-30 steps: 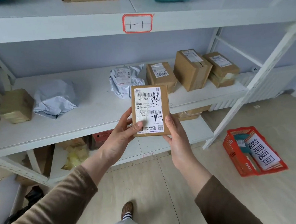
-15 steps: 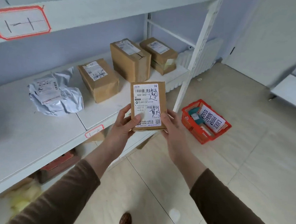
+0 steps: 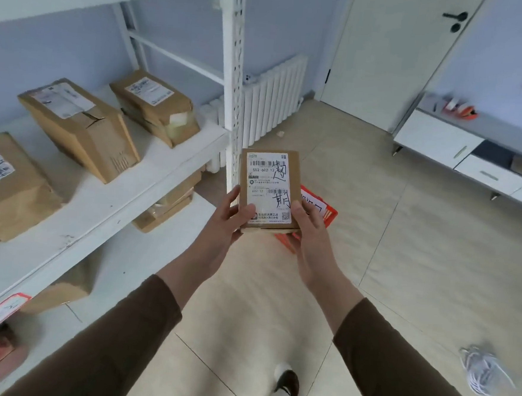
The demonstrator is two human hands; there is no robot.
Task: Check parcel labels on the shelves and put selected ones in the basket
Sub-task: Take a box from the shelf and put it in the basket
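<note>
— What are you holding right now?

— I am holding a small cardboard parcel [image 3: 269,189] upright in front of me, label side facing me. My left hand [image 3: 220,229] is gripping its lower left edge, thumb lying across the front and fingers curled behind. My right hand [image 3: 310,232] is closing on the lower right edge, thumb pressing the label [image 3: 268,187] near its bottom corner.

— What is the label showing?

— It is showing barcodes, printed numbers and two large handwritten black characters. The fine print is too small for me to read.

— Where is the basket?

— The red basket [image 3: 329,213] is sitting on the tiled floor [image 3: 403,269] directly behind the parcel, mostly hidden by it and my right hand, peeking out at about 3 o'clock from the parcel.

— And the shelves?

— The white shelf [image 3: 149,187] is running along at my 9 to 10 o'clock, carrying three more brown boxes [image 3: 85,130] with labels on top. More parcels are lying on the lower level beneath it. A white radiator [image 3: 273,96] is standing at 12 o'clock, beyond the shelf post.
</note>
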